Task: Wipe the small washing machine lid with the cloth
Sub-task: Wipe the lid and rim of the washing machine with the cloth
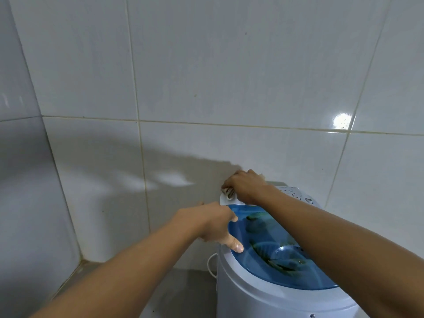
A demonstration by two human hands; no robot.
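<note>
A small white washing machine (pixel 252 294) stands at the lower right, topped by a see-through blue lid (pixel 275 255) with clothes visible beneath. My right hand (pixel 246 185) presses a crumpled cloth (pixel 227 192) onto the white rim at the far left back edge of the lid. My left hand (pixel 215 223) rests on the lid's left edge, thumb lying on the blue plastic and fingers curled over the rim.
White glossy wall tiles (pixel 206 76) rise directly behind the machine and along the left corner. A white control panel (pixel 298 195) sits at the machine's back. A thin white cord (pixel 210 266) loops at its left side. Grey floor (pixel 179 288) lies below.
</note>
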